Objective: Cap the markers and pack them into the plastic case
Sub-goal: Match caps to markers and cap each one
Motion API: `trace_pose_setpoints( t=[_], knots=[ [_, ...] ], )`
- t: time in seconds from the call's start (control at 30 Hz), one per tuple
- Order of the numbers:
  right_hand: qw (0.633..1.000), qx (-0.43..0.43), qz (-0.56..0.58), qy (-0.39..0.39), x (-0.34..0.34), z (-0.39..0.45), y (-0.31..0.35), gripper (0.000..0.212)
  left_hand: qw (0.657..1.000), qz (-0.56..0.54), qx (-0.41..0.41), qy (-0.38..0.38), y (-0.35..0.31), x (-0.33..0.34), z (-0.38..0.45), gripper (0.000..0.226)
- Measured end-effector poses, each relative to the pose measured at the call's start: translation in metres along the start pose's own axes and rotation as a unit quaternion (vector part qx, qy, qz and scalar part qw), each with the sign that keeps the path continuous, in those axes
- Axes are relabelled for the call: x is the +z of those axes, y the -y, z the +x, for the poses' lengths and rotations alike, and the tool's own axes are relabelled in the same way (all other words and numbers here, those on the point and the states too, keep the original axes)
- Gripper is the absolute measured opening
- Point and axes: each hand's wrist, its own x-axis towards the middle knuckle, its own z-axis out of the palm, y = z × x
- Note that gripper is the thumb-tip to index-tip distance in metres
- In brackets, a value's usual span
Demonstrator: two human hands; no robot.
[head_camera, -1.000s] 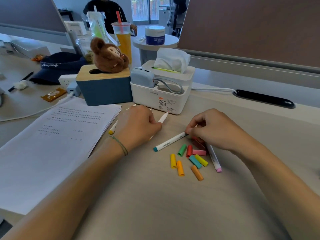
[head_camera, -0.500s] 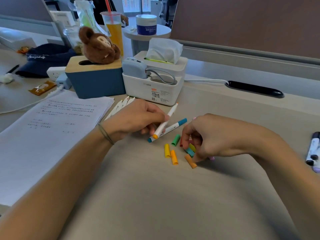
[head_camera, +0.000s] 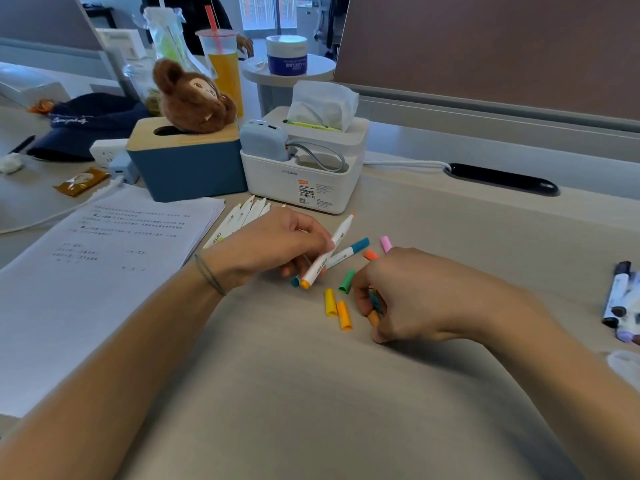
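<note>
Orange marker (head_camera: 327,255) was held by left hand (head_camera: 273,247), fingers curled round the barrel, orange end low near the desk, uncapped nib pointing up and away toward the white organizer. Teal marker (head_camera: 348,252) lay under/behind it, crossing it, teal cap end pointing right; whether the left hand also gripped it can't be told. Right hand (head_camera: 415,296) was curled over a cluster of loose caps, fingertips pinching an orange cap (head_camera: 373,318) w/ a teal cap (head_camera: 375,301) just above it in the same curl. Loose on the desk (head_camera: 311,393) betw. the hands: green cap (head_camera: 346,282), yellow cap (head_camera: 330,302), and amber cap (head_camera: 344,315) touching the yellow one's side. Beyond the right hand's knuckles sat a coral cap (head_camera: 371,255) and a pink cap (head_camera: 385,244), near each other, apart. Behind the left hand a bunch of white markers (head_camera: 242,218) lay fanned side by side, tips toward the organizer, one edge against the paper stack (head_camera: 104,271). No plastic case could be made out. Further back: white organizer (head_camera: 304,174) w/ tissue box on top and a grey-blue charger in its slot, blue box (head_camera: 187,164) w/ wood lid just left of it, brown plush toy (head_camera: 194,95) on that lid. Dark cap (head_camera: 86,123) at far left, orange drink cup (head_camera: 223,64) behind. At the right edge, dark-capped markers (head_camera: 620,299) lay well apart from the rest
</note>
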Motion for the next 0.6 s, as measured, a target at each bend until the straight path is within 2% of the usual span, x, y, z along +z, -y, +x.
trace_pose_setpoints(
  t=[0.2,0.33,0.4,0.5,0.6],
  knots=[
    [1.000,0.004,0.019,0.004,0.001,0.002,0.001,0.007,1.000,-0.006,-0.003,0.009,0.000,0.000,-0.001,0.010],
    [0.992,0.008,0.123,-0.016,-0.012,0.001,-0.011,0.013,1.000,0.007,0.003,0.006,0.000,-0.001,-0.001,0.010],
    [0.975,0.006,0.218,-0.047,-0.016,0.001,-0.022,0.015,1.000,0.006,0.012,0.019,0.000,-0.001,-0.001,0.011],
    [0.950,0.035,0.278,-0.139,-0.020,0.003,-0.044,0.018,0.999,-0.006,0.020,0.037,0.000,0.000,-0.002,0.011],
    [0.888,0.102,0.393,-0.215,-0.019,0.005,-0.059,0.021,0.998,-0.024,0.019,0.052,0.001,0.000,-0.002,0.013]
  ],
)
